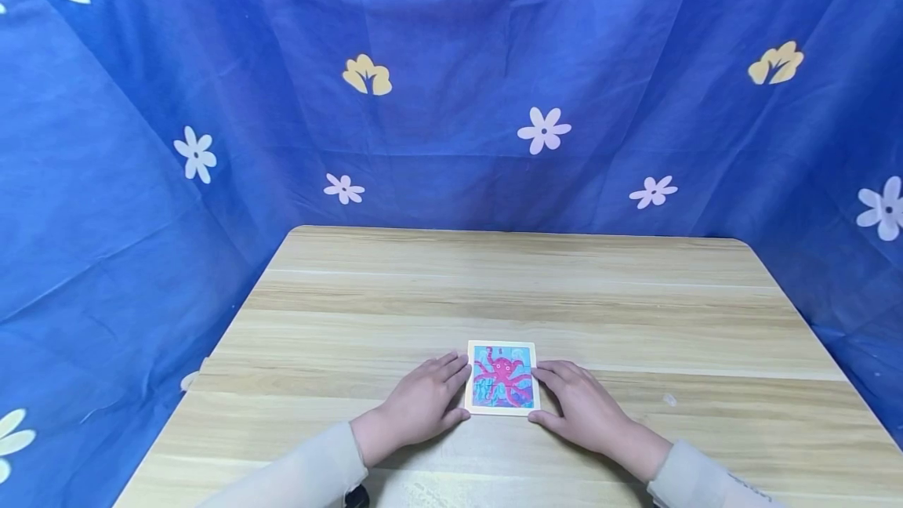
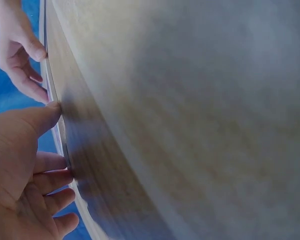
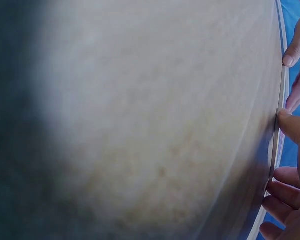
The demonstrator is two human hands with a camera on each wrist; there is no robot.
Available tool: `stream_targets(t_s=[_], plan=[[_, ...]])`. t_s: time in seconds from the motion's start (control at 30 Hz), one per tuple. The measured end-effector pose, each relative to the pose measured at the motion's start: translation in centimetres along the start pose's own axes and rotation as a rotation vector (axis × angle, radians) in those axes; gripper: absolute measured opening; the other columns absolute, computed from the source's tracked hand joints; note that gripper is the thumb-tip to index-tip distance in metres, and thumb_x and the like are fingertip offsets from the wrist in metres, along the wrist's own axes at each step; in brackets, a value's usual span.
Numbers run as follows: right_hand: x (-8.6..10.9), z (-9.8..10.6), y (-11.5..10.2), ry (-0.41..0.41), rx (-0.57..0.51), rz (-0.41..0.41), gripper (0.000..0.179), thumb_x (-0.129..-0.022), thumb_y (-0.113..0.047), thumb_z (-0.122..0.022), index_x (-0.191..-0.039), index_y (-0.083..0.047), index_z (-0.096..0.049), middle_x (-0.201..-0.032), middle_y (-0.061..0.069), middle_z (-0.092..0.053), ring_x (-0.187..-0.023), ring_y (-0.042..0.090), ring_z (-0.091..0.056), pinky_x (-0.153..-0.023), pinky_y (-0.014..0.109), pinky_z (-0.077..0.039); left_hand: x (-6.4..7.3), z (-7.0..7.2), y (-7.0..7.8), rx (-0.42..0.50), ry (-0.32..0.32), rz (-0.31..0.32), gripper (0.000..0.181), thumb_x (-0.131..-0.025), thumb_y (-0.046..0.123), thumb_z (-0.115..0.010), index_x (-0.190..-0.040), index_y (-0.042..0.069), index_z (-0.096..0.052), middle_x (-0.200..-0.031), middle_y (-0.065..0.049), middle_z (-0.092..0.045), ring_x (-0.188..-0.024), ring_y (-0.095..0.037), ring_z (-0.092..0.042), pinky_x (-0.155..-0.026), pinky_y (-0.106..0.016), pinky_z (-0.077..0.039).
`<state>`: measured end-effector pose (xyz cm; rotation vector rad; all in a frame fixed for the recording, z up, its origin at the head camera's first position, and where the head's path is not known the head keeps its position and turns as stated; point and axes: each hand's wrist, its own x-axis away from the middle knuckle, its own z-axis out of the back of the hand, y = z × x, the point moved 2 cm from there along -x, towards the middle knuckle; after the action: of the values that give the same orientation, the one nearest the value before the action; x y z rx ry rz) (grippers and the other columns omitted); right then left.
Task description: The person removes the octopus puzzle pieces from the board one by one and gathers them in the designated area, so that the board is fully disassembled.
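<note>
Flanking a square, cream-framed puzzle showing a pink octopus on blue (image 1: 502,376), the bare left hand (image 1: 423,403) and bare right hand (image 1: 587,410) touch its opposite side edges, fingers loosely extended, neither closed around it. This opposed contact presumably keeps the puzzle square and steady. It lies on the pale, wood-grained tabletop (image 1: 564,288), toward the person, likely for easy reach. Beyond, a blue, white-flowered fabric curtain (image 1: 437,30) hangs behind the tabletop, apparently as a backdrop.
</note>
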<state>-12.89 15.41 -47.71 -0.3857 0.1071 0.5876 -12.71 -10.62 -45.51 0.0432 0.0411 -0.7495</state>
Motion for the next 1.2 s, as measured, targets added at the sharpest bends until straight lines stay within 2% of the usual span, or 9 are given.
stream_targets(t_s=[0.2,0.47,0.6,0.9,1.03,1.2], plan=[[-0.2,0.0,0.0,-0.006,-0.011,0.001,0.065,-0.079,-0.048,-0.073,-0.126,-0.005,-0.061,-0.126,0.01,-0.057,-0.118,0.028,-0.051,-0.098,0.049,-0.04,0.0,-0.1,-0.5,0.057,0.017,0.002,0.065,-0.088,0.045,-0.063,-0.132,-0.002,-0.053,-0.137,-0.017,-0.05,-0.128,-0.03,-0.044,-0.105,-0.044,-0.036],[-1.2,0.7,0.4,0.002,-0.051,0.002,0.061,-0.081,-0.044,-0.073,-0.128,-0.008,-0.059,-0.127,0.009,-0.056,-0.118,0.029,-0.052,-0.099,0.05,-0.041,-0.1,-0.1,-1.0,0.103,0.106,-0.027,0.064,-0.086,0.044,-0.066,-0.13,-0.002,-0.056,-0.133,-0.019,-0.053,-0.125,-0.032,-0.047,-0.104,-0.043,-0.037],[-2.3,1.0,0.5,0.023,-0.048,0.003,0.058,-0.081,-0.041,-0.073,-0.127,-0.009,-0.059,-0.125,0.009,-0.057,-0.116,0.028,-0.053,-0.097,0.049,-0.043,-0.2,0.1,-0.9,0.113,0.129,-0.04,0.06,-0.085,0.042,-0.068,-0.128,0.002,-0.058,-0.131,-0.02,-0.053,-0.124,-0.032,-0.048,-0.102,-0.043,-0.039],[-5.4,1.1,-0.3,0.022,-0.13,-0.037,0.049,-0.08,-0.029,-0.076,-0.123,-0.011,-0.061,-0.119,0.004,-0.058,-0.109,0.02,-0.056,-0.096,0.039,-0.045,-0.4,0.3,-0.8,0.119,0.056,-0.016,0.056,-0.087,0.044,-0.065,-0.131,0.01,-0.058,-0.135,-0.019,-0.05,-0.126,-0.03,-0.047,-0.104,-0.041,-0.037],[-6.5,0.7,-0.7,0.01,-0.173,-0.046,0.044,-0.081,-0.024,-0.076,-0.12,-0.01,-0.062,-0.116,0.004,-0.059,-0.103,0.018,-0.058,-0.093,0.038,-0.047,-0.5,0.3,-1.0,0.118,0.053,-0.023,0.054,-0.087,0.043,-0.066,-0.131,0.012,-0.059,-0.135,-0.018,-0.05,-0.126,-0.03,-0.047,-0.104,-0.039,-0.038],[-7.7,0.1,-1.2,-0.024,-0.216,-0.067,0.041,-0.083,-0.025,-0.074,-0.118,-0.01,-0.062,-0.115,0.003,-0.059,-0.107,0.021,-0.058,-0.094,0.039,-0.046,-0.6,0.3,-1.2,0.119,0.066,-0.028,0.055,-0.087,0.043,-0.066,-0.13,0.011,-0.059,-0.134,-0.018,-0.05,-0.124,-0.03,-0.048,-0.103,-0.04,-0.039]])
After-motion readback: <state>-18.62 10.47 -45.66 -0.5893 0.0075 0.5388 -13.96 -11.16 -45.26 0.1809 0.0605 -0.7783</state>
